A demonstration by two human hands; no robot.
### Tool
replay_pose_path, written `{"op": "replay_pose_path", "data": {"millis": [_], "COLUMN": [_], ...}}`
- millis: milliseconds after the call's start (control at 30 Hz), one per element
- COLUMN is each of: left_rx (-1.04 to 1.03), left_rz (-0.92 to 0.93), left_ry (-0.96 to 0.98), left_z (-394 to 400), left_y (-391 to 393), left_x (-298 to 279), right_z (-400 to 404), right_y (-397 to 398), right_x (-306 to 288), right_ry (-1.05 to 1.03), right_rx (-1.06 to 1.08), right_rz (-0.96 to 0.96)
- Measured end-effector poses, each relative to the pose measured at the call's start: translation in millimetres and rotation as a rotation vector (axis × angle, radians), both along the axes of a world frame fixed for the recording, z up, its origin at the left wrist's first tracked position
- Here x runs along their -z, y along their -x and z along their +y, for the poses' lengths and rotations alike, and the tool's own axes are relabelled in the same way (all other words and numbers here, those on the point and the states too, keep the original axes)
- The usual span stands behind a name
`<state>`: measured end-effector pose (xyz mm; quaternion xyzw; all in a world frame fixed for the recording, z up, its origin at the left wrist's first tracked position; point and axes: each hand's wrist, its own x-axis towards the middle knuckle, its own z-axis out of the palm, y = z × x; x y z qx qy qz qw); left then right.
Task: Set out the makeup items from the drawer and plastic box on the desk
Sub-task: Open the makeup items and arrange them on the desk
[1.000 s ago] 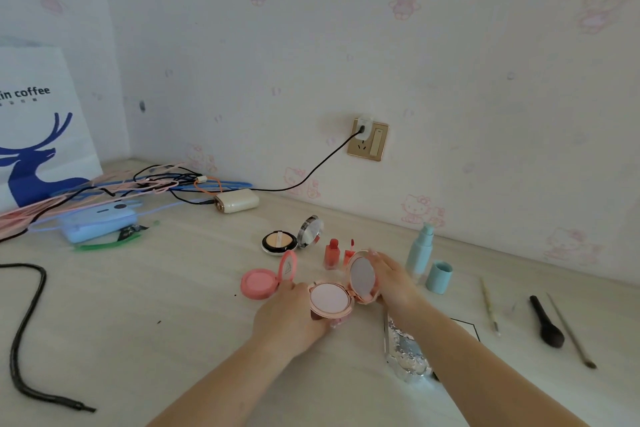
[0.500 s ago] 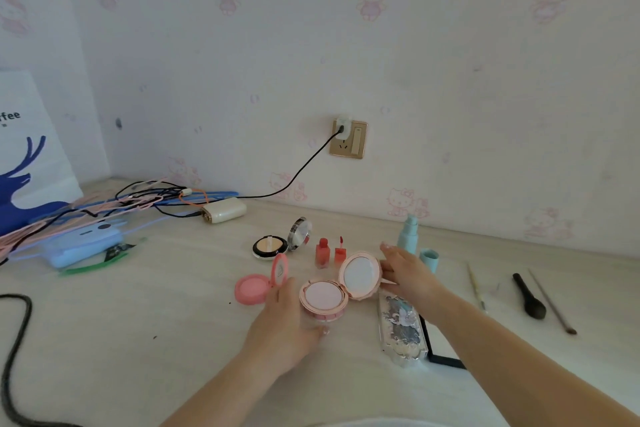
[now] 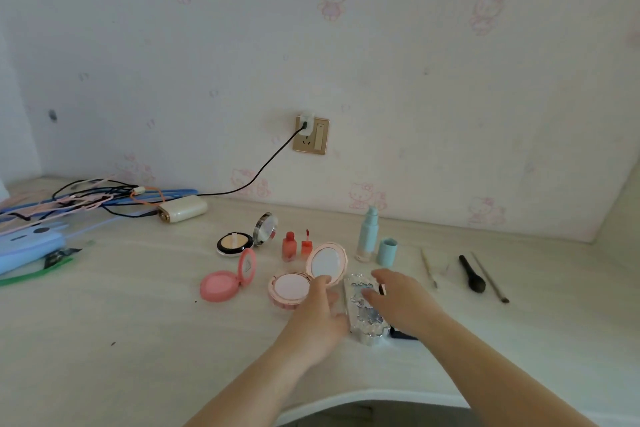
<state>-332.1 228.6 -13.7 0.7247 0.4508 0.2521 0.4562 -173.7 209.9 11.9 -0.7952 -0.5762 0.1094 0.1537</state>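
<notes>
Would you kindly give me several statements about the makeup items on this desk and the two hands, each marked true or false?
1. The light pink cushion compact stands open, its mirror lid up. True.
2. The pale blue spray bottle has its cap on. False: the blue cap stands beside it on the desk.
3. The right hand rests on the glittery silver case. True.
4. The black brush lies to the left of the coral blush compact. False: it lies far to the right, past the spray bottle.
5. The left hand holds one of the two small red bottles. False: both stand untouched behind the cushion compact.
</notes>
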Motion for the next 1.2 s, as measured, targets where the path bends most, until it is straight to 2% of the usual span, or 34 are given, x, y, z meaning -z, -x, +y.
{"op": "replay_pose_path", "data": {"millis": [100, 233, 500, 800, 900, 967, 1067, 1100, 1200], "left_rx": [0.03, 0.063, 0.125, 0.165, 0.117, 0.056, -0.007, 0.007, -0.013], "left_rz": [0.092, 0.158, 0.076, 0.118, 0.03, -0.096, -0.434, -0.514, -0.625], "left_ry": [-0.047, -0.088, 0.02, -0.048, 0.019, 0.104, 0.541, 0.631, 0.729], "left_z": [-0.2, 4.8, 23.9, 9.7, 7.6, 5.4, -0.2, -1.9, -7.4], "left_y": [-4.8, -13.1, -21.3, -29.0, -31.9, -38.8, -55.8, -61.3, -74.8], "left_x": [2.4, 5.9, 24.1, 11.8, 6.9, 3.7, -2.6, -3.7, -9.2], "right_z": [-1.5, 0.8, 5.6, 3.5, -0.3, -3.5, -7.7, -9.0, -14.3], "right_y": [16.8, 29.4, 19.7, 6.3, -0.5, -5.1, -10.2, -12.3, -17.1], "right_x": [9.8, 17.2, 24.9, 35.9, 28.3, 23.5, 21.4, 21.5, 21.2], "right_ry": [0.073, 0.088, 0.135, -0.012, -0.081, -0.088, -0.087, -0.087, -0.124], "right_rx": [0.017, 0.046, 0.057, 0.026, 0.02, 0.03, 0.05, 0.055, 0.063], "right_rz": [-0.177, -0.284, -0.365, -0.494, -0.476, -0.431, -0.345, -0.314, -0.178]}}
